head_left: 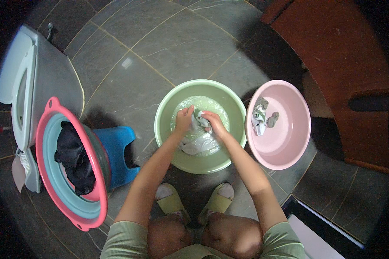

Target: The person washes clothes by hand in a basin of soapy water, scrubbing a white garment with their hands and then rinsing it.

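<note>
A pale green plastic basin [201,166] stands on the floor before me, with sudsy water in it. Over the water, my left hand [184,119] and my right hand [215,123] grip one bunched green and white cloth [201,119] between them. Below my hands, a white cloth [201,144] lies partly under the water. Touching the green basin's right side is a pink plastic basin [293,139], which holds a small white and green cloth [259,119] and greyish cloth pieces [273,119] on its bottom.
At the left, a collapsible pink and blue basin [47,145] with dark clothing [74,155] rests by a blue plastic stool [116,155]. A toilet [52,68] with its lid raised stands behind it. Reddish-brown wooden furniture [337,58] is at the upper right.
</note>
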Action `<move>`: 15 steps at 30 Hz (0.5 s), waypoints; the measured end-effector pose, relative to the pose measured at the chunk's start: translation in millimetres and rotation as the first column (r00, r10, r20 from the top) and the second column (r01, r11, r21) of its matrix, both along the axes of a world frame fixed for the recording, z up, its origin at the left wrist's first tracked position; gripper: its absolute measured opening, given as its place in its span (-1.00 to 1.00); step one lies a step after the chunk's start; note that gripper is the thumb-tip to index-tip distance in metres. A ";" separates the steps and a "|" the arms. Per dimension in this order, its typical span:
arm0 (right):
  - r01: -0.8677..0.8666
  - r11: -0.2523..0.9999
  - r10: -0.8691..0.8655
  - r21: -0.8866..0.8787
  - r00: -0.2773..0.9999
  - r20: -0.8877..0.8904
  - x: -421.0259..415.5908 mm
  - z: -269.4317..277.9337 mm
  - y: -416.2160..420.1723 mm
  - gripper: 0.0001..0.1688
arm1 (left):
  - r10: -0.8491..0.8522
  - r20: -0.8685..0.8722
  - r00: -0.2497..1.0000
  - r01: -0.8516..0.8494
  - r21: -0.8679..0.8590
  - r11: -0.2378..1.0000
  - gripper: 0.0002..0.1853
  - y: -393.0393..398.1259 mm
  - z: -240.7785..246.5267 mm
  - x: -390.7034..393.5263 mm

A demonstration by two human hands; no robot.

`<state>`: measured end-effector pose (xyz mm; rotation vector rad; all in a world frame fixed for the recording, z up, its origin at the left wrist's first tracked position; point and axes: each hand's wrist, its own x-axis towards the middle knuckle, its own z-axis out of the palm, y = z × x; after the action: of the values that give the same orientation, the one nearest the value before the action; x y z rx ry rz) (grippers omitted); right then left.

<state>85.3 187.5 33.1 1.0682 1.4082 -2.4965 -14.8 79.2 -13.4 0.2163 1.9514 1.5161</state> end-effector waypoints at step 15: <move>0.301 0.811 -0.315 0.503 0.947 -0.059 -5.0 12.2 -51.9 -0.52 | 0.010 -0.112 0.994 -0.042 -0.291 0.956 -0.53 12.6 28.0 38.5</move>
<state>80.2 135.5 45.3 1.5223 2.1124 -2.3372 23.6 91.8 14.5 0.1476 2.2447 1.2322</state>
